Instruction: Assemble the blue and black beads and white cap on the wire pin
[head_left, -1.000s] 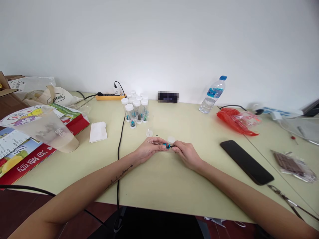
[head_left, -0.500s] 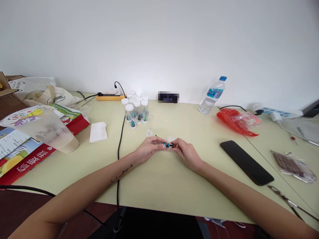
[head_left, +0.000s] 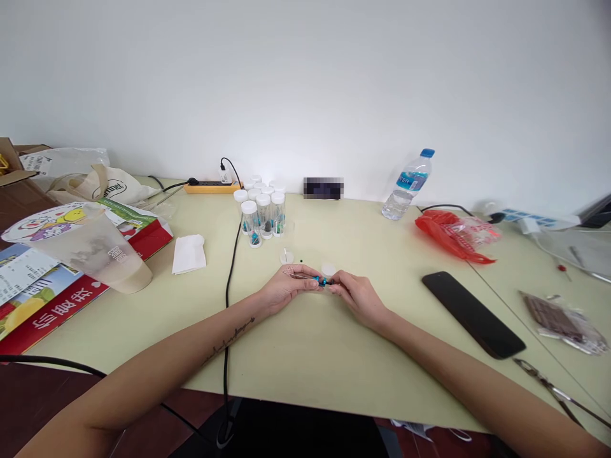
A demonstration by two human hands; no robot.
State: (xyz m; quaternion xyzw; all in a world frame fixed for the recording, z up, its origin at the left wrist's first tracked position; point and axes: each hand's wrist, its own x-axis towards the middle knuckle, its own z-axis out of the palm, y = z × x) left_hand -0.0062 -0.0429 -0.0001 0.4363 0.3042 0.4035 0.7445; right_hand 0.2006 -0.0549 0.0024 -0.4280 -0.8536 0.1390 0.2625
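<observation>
My left hand (head_left: 286,289) rests on the pale green table (head_left: 305,343) and pinches thin metal tweezers (head_left: 298,275). My right hand (head_left: 358,296) meets it fingertip to fingertip, and between the two sits a tiny blue and black part (head_left: 323,281). Which fingers grip the part is too small to tell. Just beyond the hands lie two small white caps (head_left: 287,256), a second one (head_left: 328,270), and a black speck. A cluster of clear vials with white lids (head_left: 260,213) stands further back.
A black phone (head_left: 472,313) lies to the right, with a red plastic bag (head_left: 451,232) and a water bottle (head_left: 405,184) behind it. Left are a toppled plastic cup (head_left: 90,248), printed boxes (head_left: 57,280) and a folded tissue (head_left: 188,252). A black cable (head_left: 230,280) crosses the table.
The hands stay together at the same spot with only slight finger shifts around the small blue part. The camera view has dipped slightly.
</observation>
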